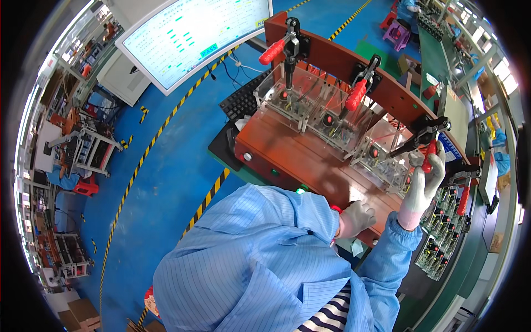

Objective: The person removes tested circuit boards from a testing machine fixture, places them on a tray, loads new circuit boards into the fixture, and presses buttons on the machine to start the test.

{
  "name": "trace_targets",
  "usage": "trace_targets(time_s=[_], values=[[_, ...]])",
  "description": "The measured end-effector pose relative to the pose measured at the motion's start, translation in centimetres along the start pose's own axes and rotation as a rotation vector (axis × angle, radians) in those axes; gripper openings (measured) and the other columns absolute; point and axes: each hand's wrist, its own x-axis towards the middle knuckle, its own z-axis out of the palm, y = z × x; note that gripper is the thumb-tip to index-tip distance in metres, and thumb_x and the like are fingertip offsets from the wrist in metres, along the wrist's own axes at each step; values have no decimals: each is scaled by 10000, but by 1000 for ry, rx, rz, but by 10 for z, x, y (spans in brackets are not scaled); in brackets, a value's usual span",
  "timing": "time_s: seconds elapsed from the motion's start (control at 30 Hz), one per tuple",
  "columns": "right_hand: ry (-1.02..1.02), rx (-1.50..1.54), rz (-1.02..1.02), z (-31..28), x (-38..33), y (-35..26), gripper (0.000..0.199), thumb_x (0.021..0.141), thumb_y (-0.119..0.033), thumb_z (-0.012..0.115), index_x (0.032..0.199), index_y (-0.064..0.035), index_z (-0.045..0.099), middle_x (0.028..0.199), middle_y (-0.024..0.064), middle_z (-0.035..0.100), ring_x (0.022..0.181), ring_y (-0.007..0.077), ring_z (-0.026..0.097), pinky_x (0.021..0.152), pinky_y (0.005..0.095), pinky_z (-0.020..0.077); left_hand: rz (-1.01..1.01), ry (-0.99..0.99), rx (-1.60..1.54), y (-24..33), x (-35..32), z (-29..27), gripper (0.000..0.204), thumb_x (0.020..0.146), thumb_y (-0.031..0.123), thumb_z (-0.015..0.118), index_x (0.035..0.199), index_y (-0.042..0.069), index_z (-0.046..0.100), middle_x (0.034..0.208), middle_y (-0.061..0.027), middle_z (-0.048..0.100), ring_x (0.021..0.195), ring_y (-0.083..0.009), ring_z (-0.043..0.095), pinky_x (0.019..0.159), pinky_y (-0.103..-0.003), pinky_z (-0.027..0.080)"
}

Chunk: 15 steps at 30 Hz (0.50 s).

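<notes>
Clearly, in the head view, the right hand [425, 185], in a pale glove, is at three o'clock, its thumb and fingers closed around the red handle [428, 157] of the nearest black toggle clamp [430, 133]. The left hand [358, 218], also gloved, lies toward four o'clock at the front edge of the brown fixture [293, 152], fingers curled; whether it grips anything I cannot tell.

That fixture runs from one o'clock round to four, carrying a row of clear covers [332, 119] with wires and small red-topped parts visible through them. Two more clamps stand along its back panel [332, 47]: the far clamp [292, 44] just past twelve o'clock and the middle clamp [365, 83] near two. A green light [300, 191] glows low on the fixture's front, toward five o'clock.

At four o'clock, beyond the right sleeve [390, 265], lie several circuit boards [442, 232]. A lit monitor [193, 41] sits at eleven o'clock, with a black keyboard [243, 99] just before twelve. A purple stool [396, 35] stands at half past one.
</notes>
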Motion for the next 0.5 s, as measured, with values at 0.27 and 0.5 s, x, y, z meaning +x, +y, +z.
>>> trace_targets(time_s=[0.27, 0.5], values=[[-5, -15, 21, -3, -1, 1, 383, 980, -15, 523, 1356, -85, 504, 1618, 143, 323, 1269, 225, 521, 1076, 381, 450, -50, 4, 60, 6, 1, 10, 227, 840, 230, 636, 1052, 159, 676, 1019, -24, 619, 1003, -204, 612, 842, -370, 452], [63, -50, 145, 4, -4, -10, 479, 992, -6, 518, 1463, -58, 448, 1548, 103, 422, 1170, 150, 535, 999, 301, 451, 15, 84, -201, -14, -6, -12, 236, 743, 276, 720, 879, 89, 670, 930, -105, 635, 918, -303, 636, 764, -443, 507]])
